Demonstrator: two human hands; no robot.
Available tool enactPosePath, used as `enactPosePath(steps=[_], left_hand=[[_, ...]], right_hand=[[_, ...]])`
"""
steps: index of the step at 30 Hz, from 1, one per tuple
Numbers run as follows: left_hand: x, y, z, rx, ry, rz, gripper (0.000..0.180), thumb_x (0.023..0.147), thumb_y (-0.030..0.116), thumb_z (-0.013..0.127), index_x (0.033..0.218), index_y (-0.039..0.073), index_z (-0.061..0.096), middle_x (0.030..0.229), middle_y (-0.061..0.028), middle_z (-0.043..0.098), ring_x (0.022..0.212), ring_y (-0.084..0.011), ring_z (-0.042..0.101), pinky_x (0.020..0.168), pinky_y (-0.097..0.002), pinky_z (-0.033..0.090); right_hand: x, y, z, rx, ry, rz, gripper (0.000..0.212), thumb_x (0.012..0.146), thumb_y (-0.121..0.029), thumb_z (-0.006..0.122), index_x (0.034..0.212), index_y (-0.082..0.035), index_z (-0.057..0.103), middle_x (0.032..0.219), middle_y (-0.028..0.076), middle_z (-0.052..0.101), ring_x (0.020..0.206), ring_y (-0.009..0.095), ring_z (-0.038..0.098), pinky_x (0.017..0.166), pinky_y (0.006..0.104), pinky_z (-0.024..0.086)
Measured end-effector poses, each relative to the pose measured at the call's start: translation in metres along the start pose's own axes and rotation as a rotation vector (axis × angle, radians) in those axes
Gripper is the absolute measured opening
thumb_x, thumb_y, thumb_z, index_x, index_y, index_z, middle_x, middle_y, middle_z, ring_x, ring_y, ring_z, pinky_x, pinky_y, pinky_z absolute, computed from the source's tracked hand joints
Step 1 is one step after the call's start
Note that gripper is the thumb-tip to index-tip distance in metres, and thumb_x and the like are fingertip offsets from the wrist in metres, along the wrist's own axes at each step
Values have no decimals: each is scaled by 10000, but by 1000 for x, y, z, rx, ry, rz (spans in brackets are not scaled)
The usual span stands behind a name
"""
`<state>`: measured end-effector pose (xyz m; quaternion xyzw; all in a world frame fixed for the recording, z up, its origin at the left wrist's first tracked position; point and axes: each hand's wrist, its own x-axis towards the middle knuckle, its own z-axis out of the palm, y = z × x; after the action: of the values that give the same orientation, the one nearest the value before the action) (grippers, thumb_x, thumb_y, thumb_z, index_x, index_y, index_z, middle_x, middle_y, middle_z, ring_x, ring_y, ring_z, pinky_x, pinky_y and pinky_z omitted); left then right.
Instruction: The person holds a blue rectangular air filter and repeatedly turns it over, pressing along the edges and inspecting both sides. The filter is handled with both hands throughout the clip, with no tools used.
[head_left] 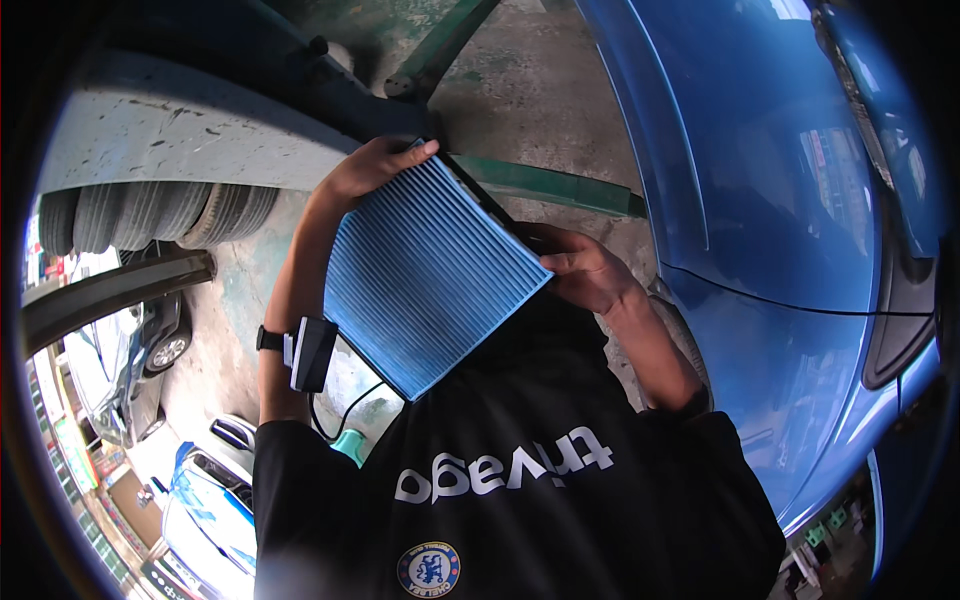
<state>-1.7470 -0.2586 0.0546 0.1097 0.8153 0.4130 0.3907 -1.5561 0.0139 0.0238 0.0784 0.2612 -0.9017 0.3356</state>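
A blue pleated cabin air filter (430,275) is held tilted in front of my chest, its pleats facing up at me. My left hand (378,168) grips its far left corner, the thumb lying over the edge and the other fingers out of sight behind it. At the right corner, my right hand (592,272) pinches the filter's edge between thumb and fingers. A dark border runs along the filter's far right side. On my left wrist sits a strapped black and white device (313,355) with a black cable.
A blue car (770,200) stands close on my right. Green metal lift arms (545,182) cross the floor ahead, beside a grey lift post (190,125). Several tyres (150,215) are lined up at the left, with parked cars (205,510) beyond.
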Motion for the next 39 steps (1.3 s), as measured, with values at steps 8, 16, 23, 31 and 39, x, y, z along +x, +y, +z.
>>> enactPosePath(steps=[8,16,23,31,39], left_hand=[[-16,12,8,-136,-5,17,622,707,454,825,1044,-43,662,860,-123,694,778,-209,677,763,-305,545],[-18,26,12,-198,-12,-50,520,712,319,853,1042,-42,677,852,-95,703,766,-175,670,745,-266,524],[-11,20,8,-221,-62,-37,483,731,334,838,998,-35,676,847,-87,699,724,-153,668,695,-252,534],[-8,5,5,-262,-42,-42,515,736,337,835,1009,-63,660,835,-104,694,714,-181,667,706,-258,538],[-9,3,4,-268,-35,-54,539,729,315,843,1021,-93,646,833,-110,686,715,-179,657,690,-260,528]], right_hand=[[-5,2,9,27,157,24,592,831,-18,675,1347,113,414,1206,166,597,1120,234,578,1001,352,435],[-10,5,17,-34,227,-21,558,825,-16,683,1333,47,461,1142,144,612,1071,215,591,945,318,461],[-6,20,11,18,174,-166,658,835,-81,702,1401,37,388,1233,136,585,1124,222,575,976,331,444],[-1,37,6,239,84,-255,653,849,-50,658,1421,54,361,1332,155,538,1201,237,539,1052,363,395],[-8,38,25,180,226,-305,544,882,-9,589,1389,56,405,1313,166,543,1212,257,523,1063,363,381]])
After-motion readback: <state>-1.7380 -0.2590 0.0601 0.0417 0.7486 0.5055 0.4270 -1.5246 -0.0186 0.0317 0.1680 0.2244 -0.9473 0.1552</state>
